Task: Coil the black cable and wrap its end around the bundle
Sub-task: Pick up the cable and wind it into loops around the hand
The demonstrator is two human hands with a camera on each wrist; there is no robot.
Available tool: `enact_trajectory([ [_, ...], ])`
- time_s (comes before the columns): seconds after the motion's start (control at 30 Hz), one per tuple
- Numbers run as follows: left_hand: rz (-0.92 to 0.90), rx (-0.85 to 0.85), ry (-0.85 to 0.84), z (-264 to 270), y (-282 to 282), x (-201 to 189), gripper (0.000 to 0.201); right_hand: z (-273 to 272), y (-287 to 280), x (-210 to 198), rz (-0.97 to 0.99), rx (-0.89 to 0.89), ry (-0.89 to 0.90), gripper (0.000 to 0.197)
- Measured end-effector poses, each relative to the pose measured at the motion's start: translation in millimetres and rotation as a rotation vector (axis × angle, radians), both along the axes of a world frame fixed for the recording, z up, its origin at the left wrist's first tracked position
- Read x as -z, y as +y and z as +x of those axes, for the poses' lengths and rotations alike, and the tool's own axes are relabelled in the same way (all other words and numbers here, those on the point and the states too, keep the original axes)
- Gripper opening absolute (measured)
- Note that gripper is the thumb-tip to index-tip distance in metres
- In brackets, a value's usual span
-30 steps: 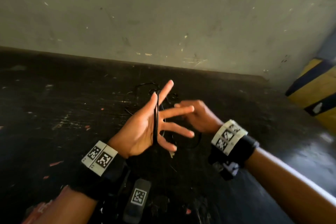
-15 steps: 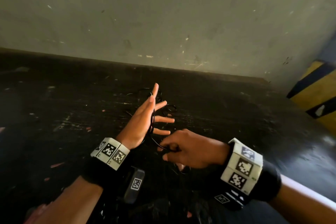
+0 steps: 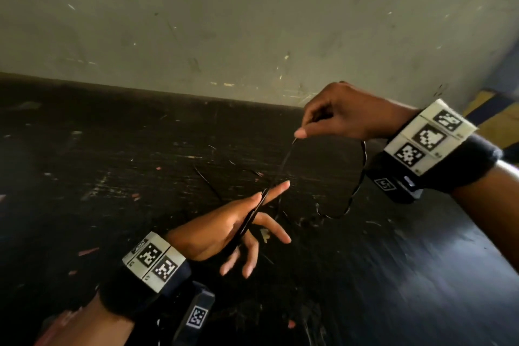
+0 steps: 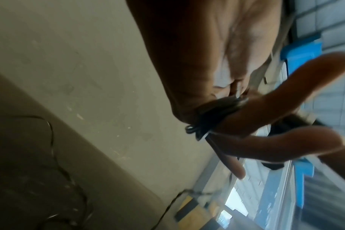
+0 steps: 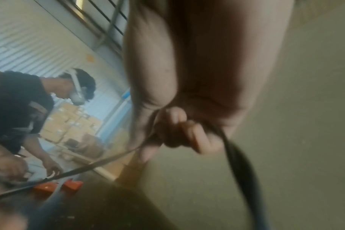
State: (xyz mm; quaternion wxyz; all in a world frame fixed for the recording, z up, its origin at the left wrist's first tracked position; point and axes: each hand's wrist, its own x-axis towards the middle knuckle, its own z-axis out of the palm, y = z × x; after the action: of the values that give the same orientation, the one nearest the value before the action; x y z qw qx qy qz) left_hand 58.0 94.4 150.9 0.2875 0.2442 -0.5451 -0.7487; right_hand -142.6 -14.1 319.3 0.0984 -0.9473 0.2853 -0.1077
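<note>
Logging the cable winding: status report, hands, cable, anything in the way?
Left hand spread, black cable coiled round it. Right hand pinches the cable, raised. Slack hangs under it; nothing seen snagging.

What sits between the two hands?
A taut run of thin black cord, from the left hand up to the right hand, which pinches it; dark table beneath. Shows in the head view.

Behind the left grip [image 3: 224, 233], a black wristband [image 3: 120, 298] carries a white block [image 3: 154, 260] printed with black-and-white square codes. A black camera pod [image 3: 196, 314] with one code hangs beneath. The right grip [image 3: 345, 115] has a matching band [image 3: 474, 166]. Both forearms are bare.
</note>
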Motion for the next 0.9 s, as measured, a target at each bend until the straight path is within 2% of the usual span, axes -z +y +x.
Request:
enact_trajectory([
  [0.13, 0.005, 0.076, 0.113, -5.5, 6.1, -12.8, 0.044, 0.6, -14.5, 38.5, -0.004, 0.067, -0.146, 0.023],
  [0.23, 0.013, 0.031, 0.266, -9.9, 5.6, -27.0, 0.047, 5.1, -14.6, 89.2, 0.05, 0.099, -0.3, 0.026],
  [0.33, 0.013, -0.136, 0.467, -10.1, -8.8, -40.2, 0.048, 13.7, 0.8, 141.2, 0.201, 0.105, -0.371, 0.022],
  [0.43, 0.0, -0.388, 0.513, -5.8, -29.7, -50.7, 0.046, 26.6, 32.7, 167.2, 0.267, 0.069, -0.38, 0.022],
  [0.53, -0.057, -0.571, 0.423, 0.5, -45.5, -52.7, 0.046, 34.4, 57.6, 164.1, 0.389, 0.038, -0.316, 0.019],
  [0.63, -0.139, -0.666, 0.24, 3.1, -51.8, -43.7, 0.047, 35.5, 71.1, 146.0, 0.516, 0.012, -0.118, 0.022],
  [0.8, -0.238, -0.694, -0.02, 1.2, -51.3, -21.9, 0.052, 27.5, 76.3, 119.1, 0.695, -0.008, 0.047, 0.027],
  [0.9, -0.313, -0.617, -0.213, 1.5, -46.1, -8.3, 0.048, 20.4, 72.6, 99.8, 0.77, 0.014, 0.059, 0.026],
])
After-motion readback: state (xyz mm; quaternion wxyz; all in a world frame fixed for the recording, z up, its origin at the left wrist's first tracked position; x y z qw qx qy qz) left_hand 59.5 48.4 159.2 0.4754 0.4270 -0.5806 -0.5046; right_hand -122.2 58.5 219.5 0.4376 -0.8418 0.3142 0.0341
